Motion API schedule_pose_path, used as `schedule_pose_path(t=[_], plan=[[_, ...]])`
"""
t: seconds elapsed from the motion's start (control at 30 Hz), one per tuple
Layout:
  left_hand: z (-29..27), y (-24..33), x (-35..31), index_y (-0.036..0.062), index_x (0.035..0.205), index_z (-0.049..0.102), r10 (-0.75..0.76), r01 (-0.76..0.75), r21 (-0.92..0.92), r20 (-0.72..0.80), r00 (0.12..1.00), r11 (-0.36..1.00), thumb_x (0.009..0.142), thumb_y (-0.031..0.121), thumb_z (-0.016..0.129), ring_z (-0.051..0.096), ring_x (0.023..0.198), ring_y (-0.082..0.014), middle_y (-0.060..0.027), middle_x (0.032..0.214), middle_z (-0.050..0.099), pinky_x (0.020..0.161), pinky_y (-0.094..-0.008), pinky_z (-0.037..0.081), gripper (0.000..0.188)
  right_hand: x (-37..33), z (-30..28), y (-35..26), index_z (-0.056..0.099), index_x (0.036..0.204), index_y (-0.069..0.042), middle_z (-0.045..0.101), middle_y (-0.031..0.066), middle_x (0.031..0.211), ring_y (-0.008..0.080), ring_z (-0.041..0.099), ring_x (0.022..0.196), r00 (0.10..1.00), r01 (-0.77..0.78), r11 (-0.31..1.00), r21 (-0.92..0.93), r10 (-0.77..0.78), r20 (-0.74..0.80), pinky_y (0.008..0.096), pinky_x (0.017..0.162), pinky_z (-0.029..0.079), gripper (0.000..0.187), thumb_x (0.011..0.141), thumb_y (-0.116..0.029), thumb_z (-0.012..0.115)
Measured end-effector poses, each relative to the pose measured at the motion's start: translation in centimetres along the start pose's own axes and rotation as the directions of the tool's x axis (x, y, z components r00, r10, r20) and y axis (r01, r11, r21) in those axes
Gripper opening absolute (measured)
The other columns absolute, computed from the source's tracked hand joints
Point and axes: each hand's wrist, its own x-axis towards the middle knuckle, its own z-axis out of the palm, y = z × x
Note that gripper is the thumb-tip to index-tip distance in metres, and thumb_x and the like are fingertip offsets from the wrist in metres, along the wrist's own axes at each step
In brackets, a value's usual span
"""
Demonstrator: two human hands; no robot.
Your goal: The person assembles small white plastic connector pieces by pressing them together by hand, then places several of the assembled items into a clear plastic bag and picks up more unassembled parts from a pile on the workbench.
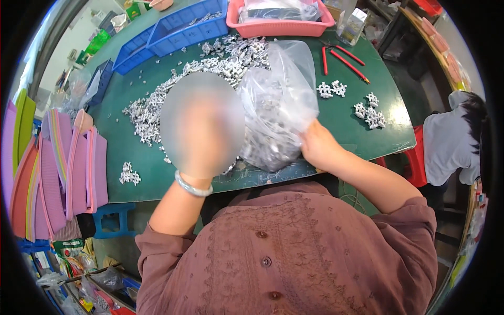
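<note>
A clear plastic bag [278, 110] full of small silvery metal parts lies at the near edge of the green table. At its right side my right hand [319, 146] is closed on the bag's film. My left hand [202, 131] is over the table just left of the bag; a blur covers it, so its fingers and anything in them cannot be made out. A bracelet [193, 185] circles that wrist. Behind and to the left of this hand spreads a heap of loose metal parts [152, 107].
Red-handled pliers [344, 58] lie to the right, near small part clusters [370, 113]. Another cluster [129, 174] sits at the left. Blue bins [181, 42] and a pink tray [278, 29] line the back. Stacked purple baskets [79, 168] stand left; a person [454, 139] is at the right.
</note>
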Motion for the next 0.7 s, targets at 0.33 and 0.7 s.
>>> schedule_pose_path(t=[0.33,0.7], plan=[[-0.3,3.3,6.4,0.0035,0.075,0.048,0.125,-0.114,-0.116,0.093,0.988,0.987,0.081,0.003,0.047,0.053,0.070,-0.0137,-0.0095,0.080,0.059,0.066,-0.0264,0.044,0.006,2.9,-0.5,-0.4,0.052,0.107,-0.004,0.053,0.0181,0.105,0.0354,0.050,0.099,0.991,0.040,0.924,0.379,0.013,-0.137,0.0355,0.086,0.040,0.031,0.077,0.000,0.047],[3.9,8.9,6.2,0.0032,0.068,0.041,0.387,-0.243,-0.316,0.563,0.730,0.917,0.074,-0.005,0.048,0.041,0.065,-0.0081,-0.0056,0.075,0.053,0.060,-0.0206,0.035,0.012,3.4,1.8,-1.4,0.054,0.085,-0.002,0.053,0.0142,0.080,0.0300,0.052,0.074,0.949,0.171,0.923,0.345,-0.060,-0.311,0.0378,0.063,0.042,0.013,0.076,-0.003,0.044]])
